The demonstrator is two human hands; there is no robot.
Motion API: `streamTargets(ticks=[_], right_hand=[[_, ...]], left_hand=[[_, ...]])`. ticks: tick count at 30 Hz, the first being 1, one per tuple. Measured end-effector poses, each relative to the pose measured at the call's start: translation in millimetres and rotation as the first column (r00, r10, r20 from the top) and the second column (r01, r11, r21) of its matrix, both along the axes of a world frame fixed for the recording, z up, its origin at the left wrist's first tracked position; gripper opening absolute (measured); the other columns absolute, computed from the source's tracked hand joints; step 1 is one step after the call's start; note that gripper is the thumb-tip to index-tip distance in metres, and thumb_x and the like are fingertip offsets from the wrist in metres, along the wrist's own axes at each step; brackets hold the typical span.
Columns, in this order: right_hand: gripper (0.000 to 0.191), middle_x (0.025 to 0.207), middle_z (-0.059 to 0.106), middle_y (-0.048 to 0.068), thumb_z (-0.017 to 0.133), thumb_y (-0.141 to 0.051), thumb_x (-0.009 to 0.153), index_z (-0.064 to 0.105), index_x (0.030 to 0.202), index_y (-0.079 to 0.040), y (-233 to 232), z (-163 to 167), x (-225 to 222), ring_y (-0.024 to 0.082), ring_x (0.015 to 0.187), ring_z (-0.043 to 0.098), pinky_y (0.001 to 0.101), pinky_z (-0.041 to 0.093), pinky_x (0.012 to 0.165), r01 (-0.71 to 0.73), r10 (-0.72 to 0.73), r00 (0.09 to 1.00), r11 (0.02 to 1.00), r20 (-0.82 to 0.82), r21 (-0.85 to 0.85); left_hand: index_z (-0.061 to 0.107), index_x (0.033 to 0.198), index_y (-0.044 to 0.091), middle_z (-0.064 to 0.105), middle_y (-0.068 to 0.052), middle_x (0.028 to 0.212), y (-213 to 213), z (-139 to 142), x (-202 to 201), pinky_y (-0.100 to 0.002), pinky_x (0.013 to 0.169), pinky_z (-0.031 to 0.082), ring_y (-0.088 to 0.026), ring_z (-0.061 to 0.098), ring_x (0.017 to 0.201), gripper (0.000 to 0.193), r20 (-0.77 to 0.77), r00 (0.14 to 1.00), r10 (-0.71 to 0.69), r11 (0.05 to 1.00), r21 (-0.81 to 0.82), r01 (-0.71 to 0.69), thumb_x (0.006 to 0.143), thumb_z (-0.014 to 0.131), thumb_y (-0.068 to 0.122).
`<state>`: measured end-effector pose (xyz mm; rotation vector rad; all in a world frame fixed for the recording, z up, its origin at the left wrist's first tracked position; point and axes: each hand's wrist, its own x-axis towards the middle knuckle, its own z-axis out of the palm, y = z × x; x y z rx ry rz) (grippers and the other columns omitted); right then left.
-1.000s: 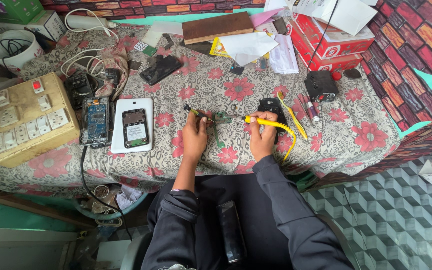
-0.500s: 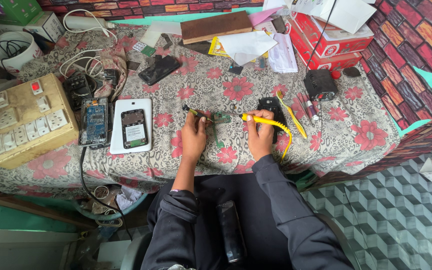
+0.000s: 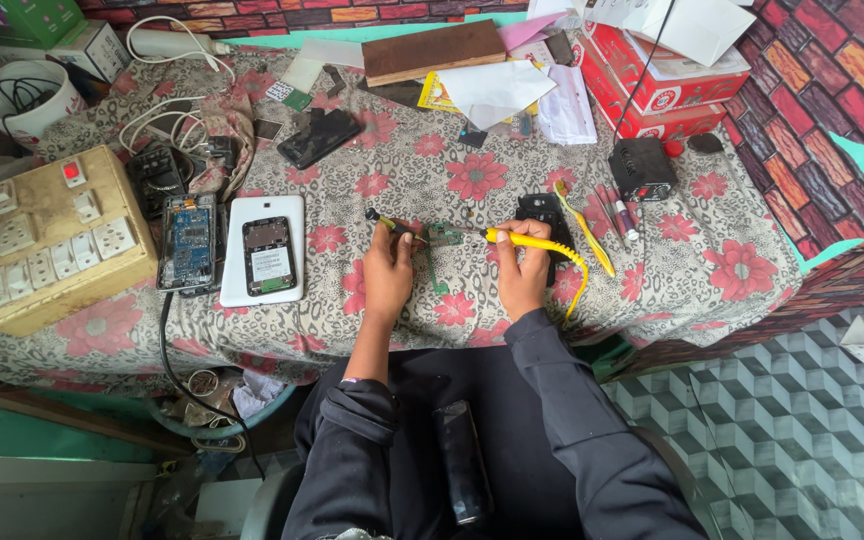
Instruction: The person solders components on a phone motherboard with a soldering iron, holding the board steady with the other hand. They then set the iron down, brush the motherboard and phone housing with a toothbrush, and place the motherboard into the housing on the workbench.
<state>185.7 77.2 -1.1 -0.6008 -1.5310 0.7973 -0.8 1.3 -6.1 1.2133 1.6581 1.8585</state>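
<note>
Both hands worked near the table's front edge — the left hand (image 3: 388,275) pinched a thin tool (image 3: 392,224), the right hand (image 3: 522,275) gripped a yellow soldering iron (image 3: 524,240), both tips meeting at one small green circuit board (image 3: 441,240) between them. Two opened phones (image 3: 192,243) lay well left, bare flowered cloth (image 3: 722,270) to the right.

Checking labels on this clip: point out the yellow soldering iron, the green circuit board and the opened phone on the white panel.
yellow soldering iron (image 3: 522,240): head view, on its yellow handle.
green circuit board (image 3: 441,237): head view, on the board's upper part.
opened phone (image 3: 270,256): head view, on its exposed back.
</note>
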Motion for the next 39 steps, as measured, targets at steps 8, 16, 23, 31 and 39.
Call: streamTargets(ticks=[8,16,23,31,39], right_hand=[[0.019,0.109,0.065,0.013,0.058,-0.002,0.105,0.040,0.110,-0.005,1.0,-3.4,0.5,0.020,0.100,0.067,0.0340,0.054,0.092,-0.032,0.031,0.998,0.999,-0.050,-0.022],[0.018,0.109,0.063,0.013,0.056,-0.001,0.105,0.039,0.112,-0.005,1.5,-4.8,2.3,0.019,0.099,0.066,0.0334,0.054,0.092,-0.077,0.073,0.993,0.996,-0.088,-0.042],[0.018,0.109,0.063,0.013,0.057,-0.002,0.106,0.039,0.111,-0.005,1.5,-5.4,1.9,0.019,0.099,0.066,0.0331,0.056,0.091,-0.087,0.082,0.992,0.995,-0.092,-0.054],[0.018,0.113,0.062,0.014,0.055,0.000,0.106,0.040,0.115,-0.004,4.6,-11.7,1.5,0.018,0.102,0.063,0.0331,0.054,0.093,-0.191,0.184,0.975,0.981,-0.126,-0.047],[0.018,0.114,0.062,0.014,0.055,-0.001,0.106,0.040,0.115,-0.004,8.8,-14.7,0.6,0.018,0.102,0.063,0.0328,0.054,0.094,-0.218,0.208,0.964,0.975,-0.167,-0.045]], left_hand=[[0.054,0.114,-0.001,0.076,-0.013,0.096,0.0,0.9,-0.2,-0.031,0.075,0.057,-0.018,0.077,0.093,0.015,0.005,1.000,0.010,0.999,-0.033,-0.010,0.105,0.057,0.009],[0.054,0.116,-0.001,0.076,-0.013,0.096,-0.4,0.4,-0.7,-0.031,0.078,0.058,-0.018,0.077,0.091,0.016,-0.019,1.000,0.015,1.000,-0.021,-0.016,0.105,0.057,0.009],[0.054,0.115,-0.001,0.075,-0.013,0.096,-1.0,0.6,-0.6,-0.031,0.077,0.057,-0.019,0.077,0.092,0.015,-0.021,1.000,0.013,1.000,-0.010,-0.013,0.105,0.057,0.009],[0.052,0.112,-0.002,0.075,-0.013,0.094,0.6,-0.3,-1.4,-0.031,0.076,0.058,-0.018,0.078,0.091,0.014,-0.030,0.999,0.020,0.999,-0.037,-0.021,0.105,0.058,0.010],[0.054,0.112,-0.001,0.075,-0.013,0.095,1.3,0.1,-0.8,-0.031,0.077,0.057,-0.018,0.077,0.091,0.014,-0.014,1.000,0.023,0.999,-0.037,-0.024,0.105,0.057,0.010]])
